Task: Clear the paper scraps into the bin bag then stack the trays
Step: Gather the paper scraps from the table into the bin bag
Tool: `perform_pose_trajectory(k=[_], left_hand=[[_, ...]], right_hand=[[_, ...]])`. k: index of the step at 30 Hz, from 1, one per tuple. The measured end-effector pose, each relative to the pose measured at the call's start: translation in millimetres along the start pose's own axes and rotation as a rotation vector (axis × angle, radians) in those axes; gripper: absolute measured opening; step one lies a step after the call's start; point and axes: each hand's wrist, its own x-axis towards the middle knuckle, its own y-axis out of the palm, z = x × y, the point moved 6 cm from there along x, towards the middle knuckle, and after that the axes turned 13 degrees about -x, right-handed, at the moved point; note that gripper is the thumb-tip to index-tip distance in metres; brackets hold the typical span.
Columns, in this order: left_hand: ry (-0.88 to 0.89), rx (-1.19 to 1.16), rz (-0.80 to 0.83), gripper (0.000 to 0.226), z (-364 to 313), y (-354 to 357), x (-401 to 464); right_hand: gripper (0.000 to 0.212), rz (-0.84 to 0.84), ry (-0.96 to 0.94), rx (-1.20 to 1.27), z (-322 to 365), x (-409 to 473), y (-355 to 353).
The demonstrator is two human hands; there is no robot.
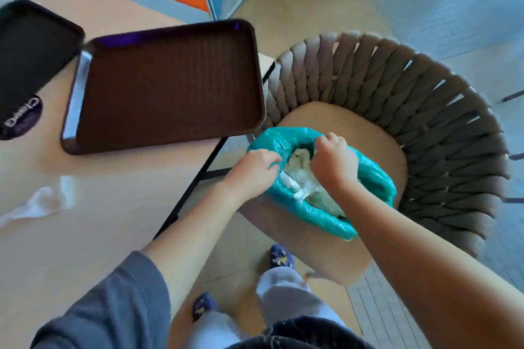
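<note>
A pale wooden table [93, 235] fills the left of our view, and beside its edge stands a chair [397, 110] with a woven rope back. On the chair's seat sits the teal bin bag [365, 178], our landmark here, its mouth wide and white crumpled paper scraps [306, 181] showing inside.

Our left hand [252, 168] pinches the bag's rim on the table side, fingers curled round the plastic. Our right hand [334, 161] is fisted at the far rim of the mouth, gripping the plastic there (how much of it is gathered in the fist we cannot tell).

Up and left of the bag, a brown tray [167, 88] lies on the table with one corner jutting past the table's edge toward the chair. A second, darker tray [31, 51] sits farther left of the bag, its corner touching the first. One white scrap [42, 201] lies on the table, well left of the bag.
</note>
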Motion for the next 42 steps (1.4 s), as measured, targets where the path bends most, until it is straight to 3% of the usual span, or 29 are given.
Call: perform_pose_trajectory(k=[7, 15, 25, 30, 34, 37, 42], left_hand=[[0.014, 0.081, -0.227, 0.030, 45, -80, -68], [-0.157, 0.070, -0.425, 0.033, 145, -160, -175], [-0.417, 0.020, -0.603, 0.041, 277, -220, -305], [-0.523, 0.019, -0.659, 0.043, 332, -244, -346], [-0.535, 0.052, -0.753, 0.048, 367, -260, -369], [-0.537, 0.143, -0.737, 0.056, 384, -271, -374], [-0.469, 0.301, -0.648, 0.042, 391, -272, -359]], right_hand=[[0.030, -0.226, -0.236, 0.011, 114, -9, -45], [0.044, -0.099, -0.538, -0.015, 270, -57, -49], [0.055, 0.083, -0.738, -0.021, 435, -134, -15], [0.057, 0.152, -0.816, -0.086, 497, -157, 4], [0.053, 0.229, -0.842, -0.121, 529, -167, 24], [0.048, 0.277, -0.862, -0.167, 543, -174, 39], [0.045, 0.122, -0.928, -0.032, 548, -173, 38]])
